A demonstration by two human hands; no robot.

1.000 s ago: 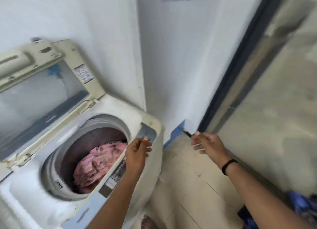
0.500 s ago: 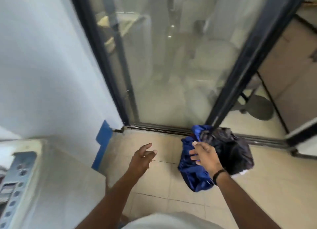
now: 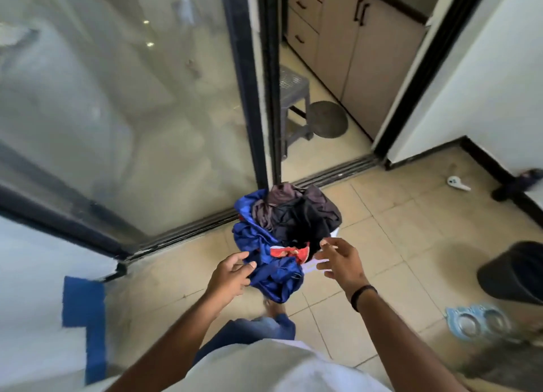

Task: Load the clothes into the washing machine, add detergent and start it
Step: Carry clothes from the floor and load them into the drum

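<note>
In the head view, the clothes (image 3: 282,239) lie in a heap in the lower middle of the frame, on the tiled floor (image 3: 396,230) just in front of the door track (image 3: 188,230). The heap sits between the 2 hands and slightly above them in the picture, with its long axis running from the bottom up toward the track. The left hand (image 3: 230,277) is nearer: its spread, slightly bent fingers seem to touch the blue cloth at the heap's lower left edge, gripping nothing yet. The right hand (image 3: 340,262) is open too, fingers apart, just beside the lower right edge; contact I cannot tell. Probably both hands must close from each side to lift it.
</note>
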